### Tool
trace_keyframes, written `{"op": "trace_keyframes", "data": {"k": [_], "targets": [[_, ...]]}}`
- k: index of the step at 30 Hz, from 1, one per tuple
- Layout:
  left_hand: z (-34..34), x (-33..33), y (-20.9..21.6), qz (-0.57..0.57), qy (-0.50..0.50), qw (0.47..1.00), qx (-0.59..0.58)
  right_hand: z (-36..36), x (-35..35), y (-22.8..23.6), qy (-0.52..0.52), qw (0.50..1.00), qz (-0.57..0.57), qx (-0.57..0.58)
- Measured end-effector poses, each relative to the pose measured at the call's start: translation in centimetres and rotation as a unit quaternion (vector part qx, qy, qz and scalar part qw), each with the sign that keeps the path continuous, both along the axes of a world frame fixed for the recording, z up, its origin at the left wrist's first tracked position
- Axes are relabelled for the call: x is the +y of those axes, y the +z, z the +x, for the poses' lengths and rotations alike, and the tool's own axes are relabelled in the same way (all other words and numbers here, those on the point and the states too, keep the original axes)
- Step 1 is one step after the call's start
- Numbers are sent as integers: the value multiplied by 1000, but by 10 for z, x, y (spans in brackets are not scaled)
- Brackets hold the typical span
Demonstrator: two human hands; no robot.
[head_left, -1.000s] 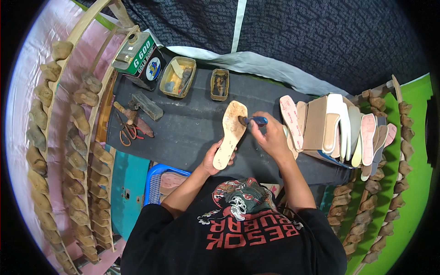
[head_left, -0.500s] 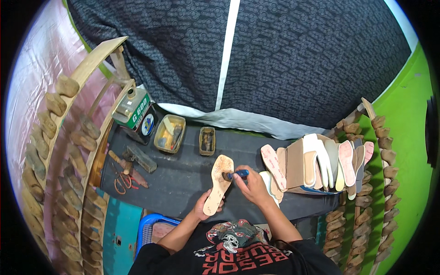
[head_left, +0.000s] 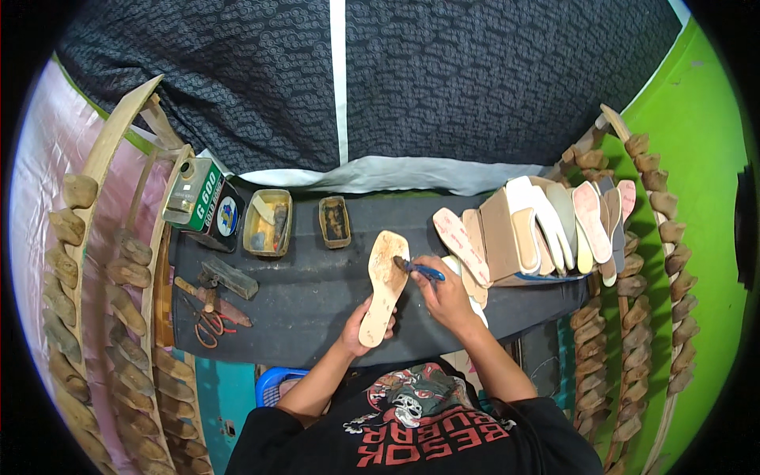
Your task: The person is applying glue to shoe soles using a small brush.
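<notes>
Black T-shirt (head_left: 336,447), short sleeves (head_left: 548,427), white skull print (head_left: 407,408) with red and grey-green, red block lettering (head_left: 427,445), bare forearms (head_left: 320,382)

Tall rectangular green-and-black metal can (head_left: 207,209): we see bold white letters and a number on its green part, more pale letters on the black beneath, beside a round emblem.
Black fabric T-shirt (head_left: 427,434): we find two rows of red block capitals, upside down, next to a skull print.
Flat pink foot-shaped insole (head_left: 461,245): we spot reddish writing, too small to read.
</notes>
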State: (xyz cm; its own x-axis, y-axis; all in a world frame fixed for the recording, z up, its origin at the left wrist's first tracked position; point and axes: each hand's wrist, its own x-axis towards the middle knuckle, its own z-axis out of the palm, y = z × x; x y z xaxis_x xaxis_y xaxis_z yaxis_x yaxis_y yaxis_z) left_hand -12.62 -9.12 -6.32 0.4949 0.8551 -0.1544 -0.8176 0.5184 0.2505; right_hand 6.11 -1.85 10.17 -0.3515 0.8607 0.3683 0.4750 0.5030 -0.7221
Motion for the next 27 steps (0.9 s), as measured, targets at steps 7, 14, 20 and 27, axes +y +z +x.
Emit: {"op": "trace_keyframes", "data": {"k": [7,14,20,27], "targets": [[16,-5,14,3,22,999,32,14,-30,-2,67,997,-25,19],[42,-23,29,1,66,996,52,45,-2,-7,41,998,-18,48],[69,-18,28,-29,114,992,55,73,-9,-17,103,994,-25,37],[110,-8,42,-6,109,991,71,107,4,-16,56,997,1,51]]}}
